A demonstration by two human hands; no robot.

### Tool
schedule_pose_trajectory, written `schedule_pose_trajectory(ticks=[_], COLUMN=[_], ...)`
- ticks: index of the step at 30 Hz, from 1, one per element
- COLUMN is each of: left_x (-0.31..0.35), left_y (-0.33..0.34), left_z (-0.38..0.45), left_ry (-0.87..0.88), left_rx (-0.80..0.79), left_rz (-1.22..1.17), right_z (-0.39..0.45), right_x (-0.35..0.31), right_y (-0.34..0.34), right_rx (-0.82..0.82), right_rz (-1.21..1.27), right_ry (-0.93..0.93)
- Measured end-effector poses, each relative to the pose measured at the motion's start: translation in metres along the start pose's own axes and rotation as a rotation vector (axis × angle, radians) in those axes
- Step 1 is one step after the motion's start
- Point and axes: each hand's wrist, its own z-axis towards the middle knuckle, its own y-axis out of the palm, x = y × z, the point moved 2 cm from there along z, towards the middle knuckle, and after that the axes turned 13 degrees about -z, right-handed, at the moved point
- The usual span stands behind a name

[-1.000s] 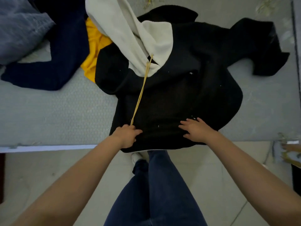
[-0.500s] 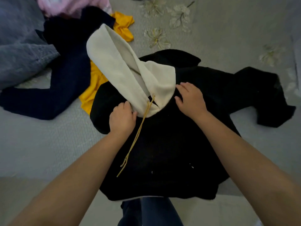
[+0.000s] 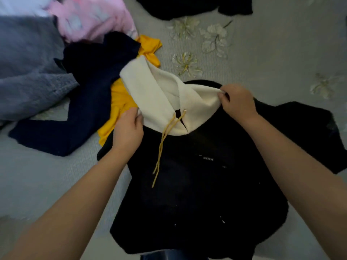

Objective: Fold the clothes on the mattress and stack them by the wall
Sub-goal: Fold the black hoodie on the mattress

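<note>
Cream fleece hood (image 3: 159, 94) of black hoodie (image 3: 197, 175) pinched by left hand (image 3: 128, 128) and right hand (image 3: 237, 101); nothing folded yet.

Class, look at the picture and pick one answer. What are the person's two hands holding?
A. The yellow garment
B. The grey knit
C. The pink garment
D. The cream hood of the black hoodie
D: the left hand grips the near left edge of the cream hood and the right hand pinches its right edge, with the black hoodie spread on the mattress beneath.
</note>
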Motion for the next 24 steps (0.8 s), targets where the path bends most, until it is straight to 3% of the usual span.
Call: schedule_pose_trajectory(ticks=[5,9,11,12,15,17,20,24], left_x=[0.087,0.156,0.170,0.170,0.139,0.108,0.057,-0.015], left_y=[-0.025,-0.029,-0.012,0.002,0.042,0.072,0.104,0.099], left_z=[0.076,0.132,0.155,0.169,0.189,0.178,0.134,0.063], left_ry=[0.265,0.579,0.645,0.592,0.214,0.068,0.079,-0.004], left_rx=[-0.001,0.118,0.162,0.154,0.017,-0.119,-0.251,-0.264], left_rz=[-0.009,0.050,0.084,0.122,0.406,0.530,0.624,0.608], right_z=[0.021,0.046,0.058,0.066,0.079,0.072,0.035,-0.044], right_x=[0.018,0.050,0.066,0.072,0.077,0.083,0.075,0.038], right_y=[-0.094,-0.146,-0.147,-0.142,-0.101,-0.067,-0.013,0.046], right_rx=[0.311,0.639,0.724,0.680,0.174,-0.095,-0.261,-0.387], right_rz=[0.042,0.006,-0.019,-0.045,-0.242,-0.328,-0.329,-0.237], right_ry=[0.075,0.294,0.410,0.461,0.549,0.561,0.438,0.329])
